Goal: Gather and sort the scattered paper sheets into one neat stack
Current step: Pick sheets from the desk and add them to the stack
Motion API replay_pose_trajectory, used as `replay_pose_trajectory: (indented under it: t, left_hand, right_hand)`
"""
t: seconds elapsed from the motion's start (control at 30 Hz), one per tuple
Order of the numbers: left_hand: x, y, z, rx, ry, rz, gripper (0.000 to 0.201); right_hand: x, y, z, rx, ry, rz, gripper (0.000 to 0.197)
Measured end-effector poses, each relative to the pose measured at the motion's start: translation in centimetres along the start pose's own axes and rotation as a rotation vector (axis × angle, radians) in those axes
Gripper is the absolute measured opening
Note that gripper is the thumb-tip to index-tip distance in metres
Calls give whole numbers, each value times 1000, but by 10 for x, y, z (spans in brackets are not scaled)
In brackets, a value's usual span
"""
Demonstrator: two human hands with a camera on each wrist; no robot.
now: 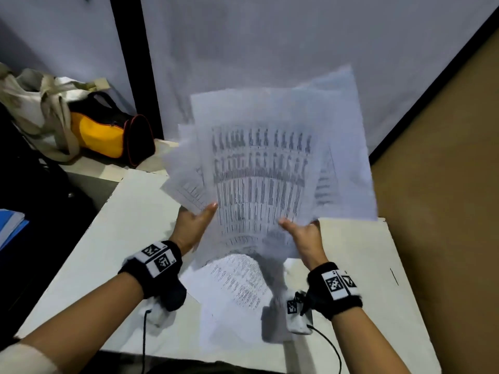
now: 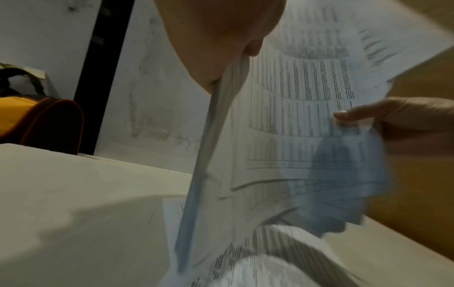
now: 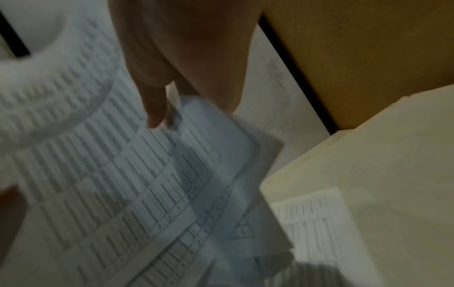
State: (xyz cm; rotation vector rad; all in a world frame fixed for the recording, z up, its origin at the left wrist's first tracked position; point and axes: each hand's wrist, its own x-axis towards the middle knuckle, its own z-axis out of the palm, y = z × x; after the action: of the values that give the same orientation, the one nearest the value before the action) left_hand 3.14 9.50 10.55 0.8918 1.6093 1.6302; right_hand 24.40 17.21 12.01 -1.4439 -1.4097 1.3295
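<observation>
holding a loose bundle of papers [image 1: 259, 168] up above the table [image 1: 113, 238], both hands grip it at its lower edge. the left hand [image 1: 193, 224] pinches the lower left part, with the thumb on the printed front side and the other fingers behind the sheets. the right hand [image 1: 305, 236] pinches the lower right part in the same way, thumb in front. the sheets are not aligned: they fan out to the left and to the right, and some corners stick out at the top. the front sheet carries a printed table with many columns. the bundle stands almost upright and its bottom edge curls down toward the table.

more sheets [image 1: 237, 287] lie flat on the table under the hands, near the front edge, overlapping each other a little. in the right wrist view one further sheet [image 3: 317, 223] lies flat on the table near its right side.

each wrist wears a black band with white square markers, and a thin cable hangs from each band.

past the back left corner of the table a yellow and black bag [image 1: 108, 130] lies on its side, touching a pale cloth bag [image 1: 37, 103]. behind the table stands a white wall, and beside the right edge is a brown panel [image 1: 445, 184]. blue folders [image 1: 10, 225] are at the far left.
</observation>
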Motion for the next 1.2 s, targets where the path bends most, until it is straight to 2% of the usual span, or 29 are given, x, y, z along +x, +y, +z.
replay_pose_trajectory:
  t: [0.07, 0.13, 0.23, 0.3, 0.37, 0.47, 0.6, 0.7, 0.77, 0.8, 0.87, 1.0, 1.1, 1.17, 1.2]
  left_hand:
    - [-2, -5, 2, -16, -29, -18, 29]
    - [-3, -6, 7, -35, -62, -24, 29]
    - [1, -5, 5, -19, -68, -22, 26]
    - [4, -3, 1, 6, -90, -40, 18]
    - [7, -2, -2, 22, -120, -44, 15]
    - [9, -2, -3, 27, -107, -12, 12]
    - [13, -3, -2, -18, -76, 14, 19]
    - [17, -7, -1, -47, -69, 3, 22]
    - [20, -10, 0, -60, -62, -15, 25]
    - [21, -11, 1, -68, -62, -19, 25]
    - [23, -13, 1, -64, -69, -24, 21]
    - [24, -13, 3, -35, -82, -16, 17]
    - [24, -12, 2, -42, -91, -8, 18]
    - [24, -11, 1, -43, -97, -8, 18]
    - [24, -11, 1, -45, -97, -10, 18]
  right_hand:
    - [-4, 9, 0, -59, -88, 96, 29]
    - [-6, 15, -1, -2, -125, 155, 38]
    - [-8, 10, -2, 89, -162, 124, 54]
    - [-3, 7, -4, 181, -113, 76, 65]
    - [3, 1, -9, 283, -67, 43, 61]
    - [11, -7, -16, 429, -32, -6, 70]
    - [16, -18, -23, 634, -23, -65, 67]
    - [22, -24, -35, 734, 52, -126, 40]
    - [25, -30, -45, 697, 129, -156, 17]
    - [25, -34, -50, 675, 168, -185, 12]
    - [28, -38, -60, 627, 212, -251, 14]
    - [27, -44, -69, 470, 184, -376, 44]
    - [31, -49, -76, 377, 199, -347, 77]
    - [38, -47, -92, 353, 218, -352, 82]
    - [41, -48, -96, 326, 228, -363, 73]
